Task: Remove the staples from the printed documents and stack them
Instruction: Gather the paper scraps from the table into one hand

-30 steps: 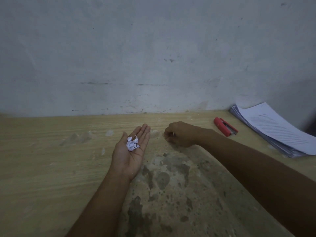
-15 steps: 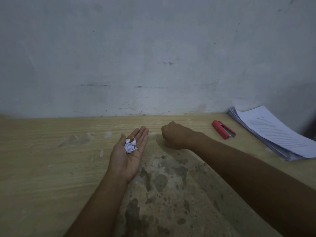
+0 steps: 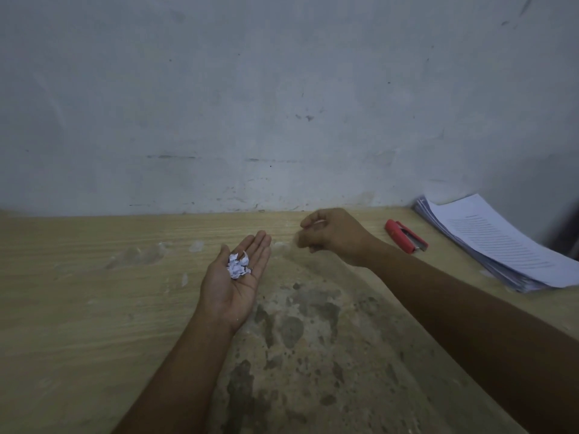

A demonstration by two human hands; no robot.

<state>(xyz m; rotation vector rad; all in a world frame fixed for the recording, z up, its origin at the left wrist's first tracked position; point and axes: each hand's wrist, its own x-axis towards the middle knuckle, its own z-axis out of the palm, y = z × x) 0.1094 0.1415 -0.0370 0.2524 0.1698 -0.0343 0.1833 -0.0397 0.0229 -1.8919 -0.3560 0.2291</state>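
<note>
My left hand [image 3: 232, 292] lies palm up over the wooden table [image 3: 78, 296], fingers straight, with a small heap of torn white paper scraps and staples [image 3: 237, 266] on the palm. To its right, my right hand [image 3: 336, 238] hovers just above the table with curled fingers, thumb against forefinger. It pinches something tiny and pale that is hard to make out. A stack of printed documents [image 3: 498, 245] lies at the far right of the table. A red staple tool [image 3: 405, 236] rests between that stack and my right hand.
A grey plaster wall [image 3: 282, 104] rises straight behind the table's far edge. The tabletop in front of me has a worn, dark-stained patch [image 3: 300, 327]. A few pale smears [image 3: 138, 255] mark the wood left of my left hand.
My right hand has lifted off the tabletop and turned, its fingers still curled. My left hand has kept its palm up with the scraps on it.
</note>
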